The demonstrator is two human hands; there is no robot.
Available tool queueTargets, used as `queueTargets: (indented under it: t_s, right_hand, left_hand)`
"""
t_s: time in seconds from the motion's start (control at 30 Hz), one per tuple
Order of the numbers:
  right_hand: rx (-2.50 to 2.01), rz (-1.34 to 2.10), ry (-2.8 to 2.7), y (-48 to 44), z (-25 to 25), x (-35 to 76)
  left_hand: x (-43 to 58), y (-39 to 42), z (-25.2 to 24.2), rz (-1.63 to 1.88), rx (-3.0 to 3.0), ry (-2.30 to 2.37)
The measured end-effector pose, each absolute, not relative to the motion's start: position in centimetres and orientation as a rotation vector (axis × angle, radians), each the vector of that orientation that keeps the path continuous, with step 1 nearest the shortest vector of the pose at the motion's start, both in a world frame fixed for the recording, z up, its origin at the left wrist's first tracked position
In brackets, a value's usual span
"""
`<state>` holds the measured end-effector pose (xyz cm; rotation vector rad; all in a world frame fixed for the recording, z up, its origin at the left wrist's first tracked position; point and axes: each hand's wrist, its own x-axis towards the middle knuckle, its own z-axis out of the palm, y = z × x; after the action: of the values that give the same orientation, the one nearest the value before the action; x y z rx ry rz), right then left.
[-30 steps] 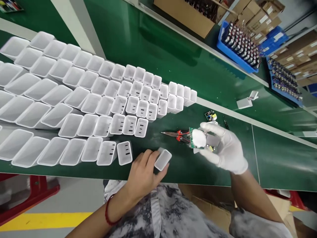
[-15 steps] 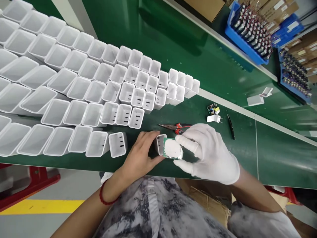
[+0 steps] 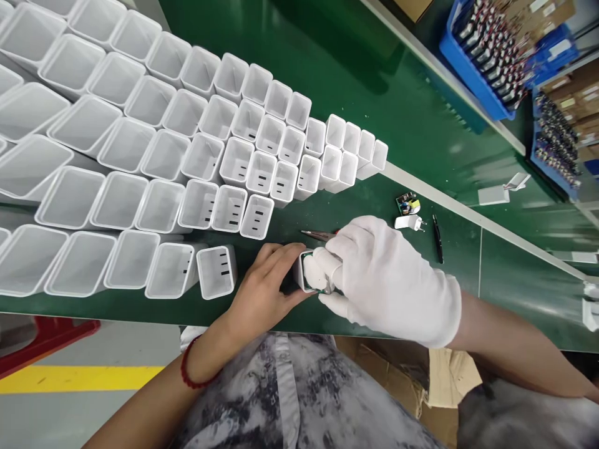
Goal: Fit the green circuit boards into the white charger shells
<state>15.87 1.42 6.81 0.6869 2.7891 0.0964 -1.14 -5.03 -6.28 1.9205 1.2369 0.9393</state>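
Note:
My bare left hand [image 3: 262, 287] grips a small white plastic housing [image 3: 302, 269] standing on the green table [image 3: 421, 143]. My gloved right hand [image 3: 374, 274] presses a green circuit board with a white pad [image 3: 314, 275] into the housing's open end. The fingers of both hands are closed round their parts. Red-handled pliers [image 3: 321, 235] lie just behind my right hand, partly hidden by it.
Several rows of empty white housings [image 3: 187, 149] fill the table's left. A loose circuit board [image 3: 407, 203], a white plug piece [image 3: 408, 222] and a black pen-like tool [image 3: 437, 238] lie to the right. Blue trays of components [image 3: 486, 56] stand beyond the rail.
My right hand brought the circuit board down from mid-air to the housing and pushed it in. My left hand stood the housing up and kept hold of it.

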Motion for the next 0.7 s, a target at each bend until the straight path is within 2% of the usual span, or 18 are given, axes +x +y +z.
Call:
queueTargets:
  t_s: [0.37,0.7]
  right_hand:
    - [0.717,0.136,2.692,1.0,6.7,14.7]
    - [1.055,-0.116,2.706,0.6,6.3,12.6]
  left_hand:
    - [-1.2,-5.0,-6.3,0.939,1.901,1.234]
    - [-1.2,-5.0,-6.3,0.961,1.859,1.215]
